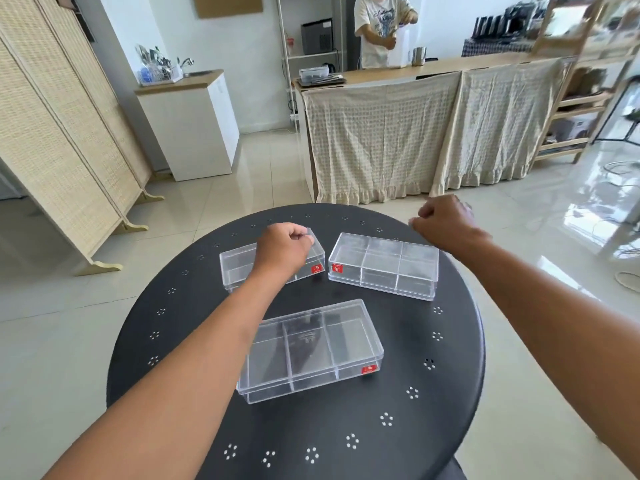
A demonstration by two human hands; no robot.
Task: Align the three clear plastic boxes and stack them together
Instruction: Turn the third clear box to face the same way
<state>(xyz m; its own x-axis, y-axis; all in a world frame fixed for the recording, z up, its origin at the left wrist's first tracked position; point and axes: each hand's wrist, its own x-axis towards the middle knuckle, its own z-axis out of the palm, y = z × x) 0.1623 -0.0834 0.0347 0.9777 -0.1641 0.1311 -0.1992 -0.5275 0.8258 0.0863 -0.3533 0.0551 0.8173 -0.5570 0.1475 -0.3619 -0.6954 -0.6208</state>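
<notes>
Three clear plastic boxes with inner dividers and small red stickers lie apart on a round black table (398,403). One box (239,266) is at the far left, one (382,265) at the far right, one (311,349) nearest me in the middle. My left hand (284,251) is curled into a fist over the far left box and hides part of it; whether it touches the box I cannot tell. My right hand (446,221) is a closed fist in the air just beyond the far right box, holding nothing.
The table has small perforated flower patterns and stands on a glossy tiled floor. Behind it is a counter draped with cream cloth (433,133), where a person (381,29) stands. A woven folding screen (59,140) is at the left, wooden shelves (581,98) at the right.
</notes>
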